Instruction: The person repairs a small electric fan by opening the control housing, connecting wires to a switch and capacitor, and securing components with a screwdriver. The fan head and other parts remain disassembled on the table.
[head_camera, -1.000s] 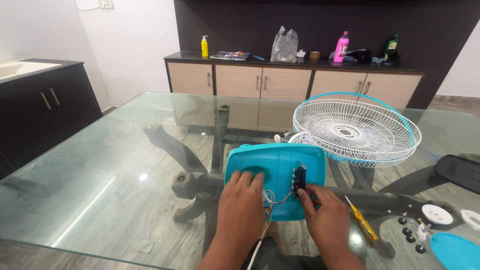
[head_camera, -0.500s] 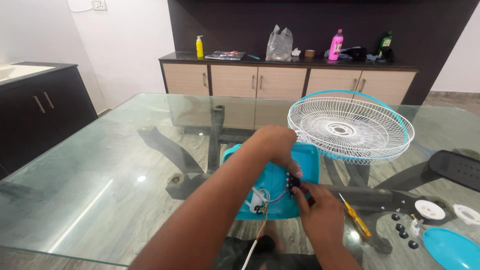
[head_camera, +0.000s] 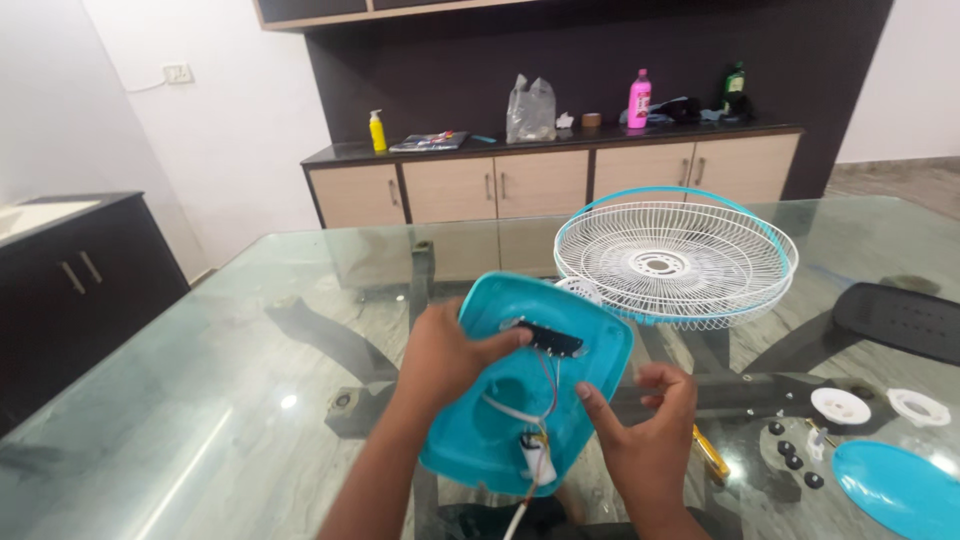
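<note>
My left hand (head_camera: 445, 355) grips the left edge of a turquoise plastic fan base shell (head_camera: 585, 365) and holds it tilted up off the glass table (head_camera: 200, 400), its hollow inside facing me. Inside it I see a black switch block (head_camera: 552, 338), thin wires and a small white cylindrical part (head_camera: 538, 463). My right hand (head_camera: 645, 430) hovers at the shell's lower right rim, fingers spread, one fingertip touching the edge. A white cord (head_camera: 515, 515) hangs from the shell toward me.
A white wire fan guard with a turquoise ring (head_camera: 675, 262) lies behind the shell. A yellow-handled screwdriver (head_camera: 710, 455), several black knobs (head_camera: 790, 455), two white round caps (head_camera: 840, 404) and a turquoise disc (head_camera: 895, 485) lie at right. A cabinet with bottles (head_camera: 560, 180) stands behind.
The shell lay flat on the glass with both hands on it. My left hand reached over its far edge and has tipped it up; my right hand has come off the switch block.
</note>
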